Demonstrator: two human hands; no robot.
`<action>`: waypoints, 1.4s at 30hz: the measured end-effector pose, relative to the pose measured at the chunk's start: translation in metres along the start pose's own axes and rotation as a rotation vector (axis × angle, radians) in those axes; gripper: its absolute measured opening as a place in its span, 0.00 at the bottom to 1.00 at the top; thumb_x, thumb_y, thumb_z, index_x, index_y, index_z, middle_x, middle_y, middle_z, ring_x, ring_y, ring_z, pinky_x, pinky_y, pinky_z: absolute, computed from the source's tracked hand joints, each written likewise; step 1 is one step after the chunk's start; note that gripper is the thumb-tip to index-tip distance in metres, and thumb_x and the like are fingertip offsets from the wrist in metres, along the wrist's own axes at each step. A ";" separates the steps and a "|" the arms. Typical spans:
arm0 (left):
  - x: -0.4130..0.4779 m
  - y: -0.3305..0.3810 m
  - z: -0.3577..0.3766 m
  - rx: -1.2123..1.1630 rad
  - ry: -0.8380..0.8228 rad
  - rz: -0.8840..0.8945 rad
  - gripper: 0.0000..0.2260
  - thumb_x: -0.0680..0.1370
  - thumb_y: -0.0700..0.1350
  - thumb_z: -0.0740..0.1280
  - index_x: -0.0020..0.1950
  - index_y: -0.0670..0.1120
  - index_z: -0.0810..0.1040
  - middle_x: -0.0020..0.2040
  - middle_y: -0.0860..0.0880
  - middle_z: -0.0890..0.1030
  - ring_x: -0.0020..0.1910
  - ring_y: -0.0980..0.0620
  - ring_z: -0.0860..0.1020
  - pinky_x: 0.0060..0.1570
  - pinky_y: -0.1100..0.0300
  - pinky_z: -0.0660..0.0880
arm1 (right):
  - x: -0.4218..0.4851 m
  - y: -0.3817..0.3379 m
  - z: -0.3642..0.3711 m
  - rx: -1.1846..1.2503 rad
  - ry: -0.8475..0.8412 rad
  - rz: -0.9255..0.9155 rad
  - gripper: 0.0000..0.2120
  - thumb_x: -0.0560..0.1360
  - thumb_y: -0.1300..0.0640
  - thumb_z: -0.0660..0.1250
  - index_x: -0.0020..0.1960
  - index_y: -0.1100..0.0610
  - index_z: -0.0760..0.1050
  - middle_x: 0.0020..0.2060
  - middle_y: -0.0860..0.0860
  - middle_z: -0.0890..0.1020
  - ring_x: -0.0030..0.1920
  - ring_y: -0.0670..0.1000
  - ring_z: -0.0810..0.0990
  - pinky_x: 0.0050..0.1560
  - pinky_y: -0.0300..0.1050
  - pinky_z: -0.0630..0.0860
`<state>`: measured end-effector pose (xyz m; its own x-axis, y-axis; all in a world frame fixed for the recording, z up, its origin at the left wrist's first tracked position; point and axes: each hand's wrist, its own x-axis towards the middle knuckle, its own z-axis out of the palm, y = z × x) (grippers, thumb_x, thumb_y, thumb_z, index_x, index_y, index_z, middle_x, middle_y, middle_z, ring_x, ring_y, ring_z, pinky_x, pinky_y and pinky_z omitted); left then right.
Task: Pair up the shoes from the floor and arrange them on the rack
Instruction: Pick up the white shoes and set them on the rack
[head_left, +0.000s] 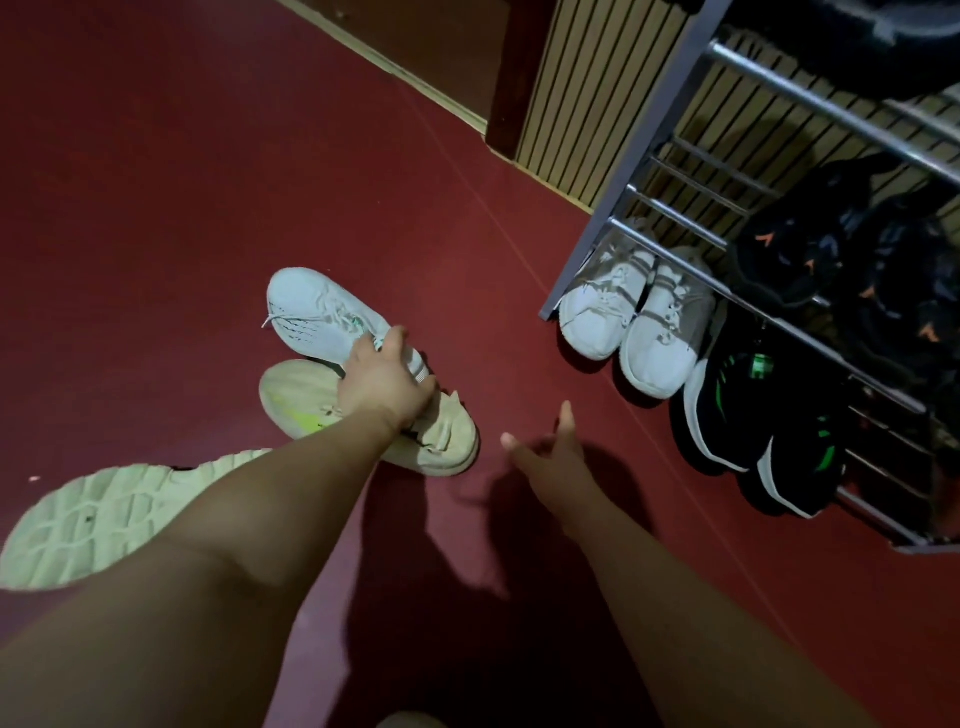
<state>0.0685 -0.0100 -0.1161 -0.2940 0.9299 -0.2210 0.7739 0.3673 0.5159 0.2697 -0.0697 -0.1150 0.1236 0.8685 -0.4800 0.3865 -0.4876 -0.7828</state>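
Pale grey sneaker (317, 312), teal marks by the laces, white laces, knit upper. It lies on the red floor (156, 208) well apart from the rack (670, 213), on the rack's open side. Its long axis runs with the toe pointing away from the rack and the heel toward it. The left hand (382, 382) holds the heel end, thumb over the collar and fingers curled round the back. Whether the shoe is off the floor cannot be told.

Its heel overlaps a beige sneaker (447, 447) with a yellow-green flash, which lies no nearer the rack. A third shoe (88, 519) lies sole-up, farthest from the rack, with a pale ridged tread.

The right hand (545, 457) hangs between these shoes and the rack, fingers spread and holding nothing. It is the hand nearer the rack.

The rack's lowest level holds a white pair (634, 322) and a black pair with green trim (737, 415). Dark shoes with orange marks (800, 249) sit on the level above.

Judgement: the held shoe needs its mate, and no clear mate for it shows on the floor.
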 end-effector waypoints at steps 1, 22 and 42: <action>0.000 -0.001 -0.001 -0.014 0.006 0.009 0.28 0.71 0.55 0.68 0.69 0.53 0.64 0.69 0.43 0.66 0.64 0.41 0.70 0.60 0.49 0.71 | 0.000 0.001 -0.002 0.006 0.004 0.002 0.48 0.71 0.53 0.73 0.78 0.54 0.43 0.76 0.56 0.53 0.75 0.51 0.58 0.73 0.45 0.57; -0.096 -0.001 -0.009 0.198 -0.622 1.245 0.30 0.66 0.47 0.70 0.68 0.54 0.68 0.76 0.50 0.60 0.64 0.48 0.73 0.52 0.61 0.75 | -0.007 0.004 -0.067 -1.330 -0.343 -0.456 0.57 0.65 0.41 0.75 0.77 0.46 0.37 0.77 0.54 0.43 0.77 0.57 0.40 0.73 0.57 0.47; -0.096 -0.024 0.015 0.447 -0.457 0.532 0.49 0.71 0.65 0.66 0.77 0.49 0.37 0.78 0.45 0.37 0.74 0.43 0.31 0.70 0.48 0.31 | 0.009 -0.002 -0.019 -1.471 -0.504 -0.391 0.50 0.62 0.31 0.71 0.75 0.49 0.53 0.71 0.57 0.59 0.72 0.58 0.60 0.72 0.57 0.53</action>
<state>0.0865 -0.1087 -0.1193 0.3561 0.8423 -0.4047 0.9235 -0.2510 0.2901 0.2877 -0.0595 -0.1097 -0.3740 0.6515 -0.6600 0.8595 0.5109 0.0173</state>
